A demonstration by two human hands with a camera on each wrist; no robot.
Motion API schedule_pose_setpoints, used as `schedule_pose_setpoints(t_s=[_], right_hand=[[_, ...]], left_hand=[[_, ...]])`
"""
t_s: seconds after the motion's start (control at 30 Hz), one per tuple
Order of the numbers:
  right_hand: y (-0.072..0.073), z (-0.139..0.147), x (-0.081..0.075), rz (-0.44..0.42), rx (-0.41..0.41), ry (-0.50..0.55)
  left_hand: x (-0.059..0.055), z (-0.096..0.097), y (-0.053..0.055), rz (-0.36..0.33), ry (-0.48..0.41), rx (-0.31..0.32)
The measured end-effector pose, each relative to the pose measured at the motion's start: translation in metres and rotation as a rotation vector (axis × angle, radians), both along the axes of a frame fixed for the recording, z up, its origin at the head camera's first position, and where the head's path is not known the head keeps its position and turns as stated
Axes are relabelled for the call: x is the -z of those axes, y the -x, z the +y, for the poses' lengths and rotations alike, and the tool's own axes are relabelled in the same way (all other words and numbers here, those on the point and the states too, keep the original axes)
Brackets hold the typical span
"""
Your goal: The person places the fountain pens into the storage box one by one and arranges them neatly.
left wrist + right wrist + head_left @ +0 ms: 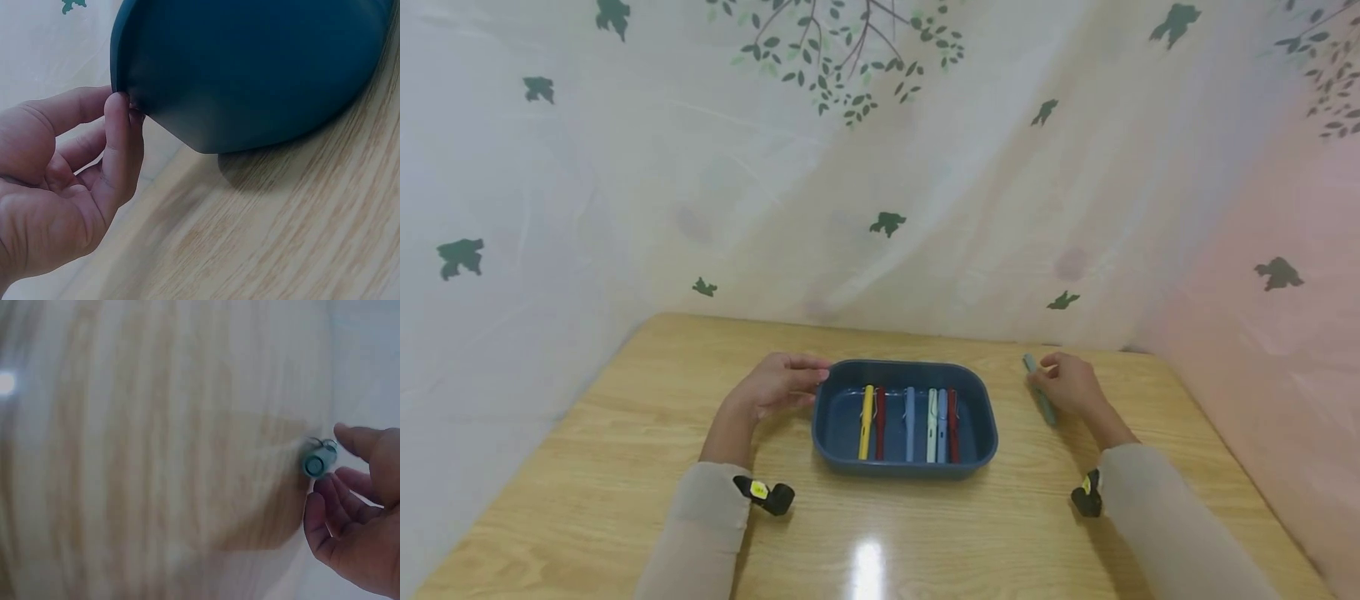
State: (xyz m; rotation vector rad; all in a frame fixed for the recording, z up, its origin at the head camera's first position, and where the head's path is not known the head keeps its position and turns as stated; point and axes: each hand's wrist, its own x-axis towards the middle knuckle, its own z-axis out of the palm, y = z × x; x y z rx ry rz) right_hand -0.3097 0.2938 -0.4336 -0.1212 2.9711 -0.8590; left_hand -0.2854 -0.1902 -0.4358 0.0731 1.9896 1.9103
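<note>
A dark blue rectangular tray (904,469) stands on the table with several pens in it. They are a yellow pen (867,422), dark red pens (881,423), blue pens (910,423) and a pale mint pen (932,425), lying side by side. My left hand (784,385) pinches the tray's left rim; the left wrist view shows its fingertips at the edge. Right of the tray lies a grey-green pen (1047,410). Over it is my right hand (1069,385), its thumb and fingers on either side. In the right wrist view a gap shows between thumb and pen.
The wooden table (925,542) ends at the back against a pale curtain (760,208) printed with leaves and birds. A pinkish curtain (1262,367) borders the right side. Small black cameras (781,498) are strapped to both wrists.
</note>
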Motion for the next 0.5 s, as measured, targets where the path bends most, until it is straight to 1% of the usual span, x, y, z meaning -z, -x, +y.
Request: schedule_pose_setpoints(t_s=[0.3, 0.5], right_hand=[[0.0055, -0.0046, 0.0059, 0.009, 0.045, -0.028], [0.0093, -0.0029, 0.0073, -0.027, 0.075, 0.013]], left_hand=[[0.0001, 0.0007, 0.0017, 0.000, -0.005, -0.001], [0.0008, -0.0001, 0.0013, 0.002, -0.001, 0.000]])
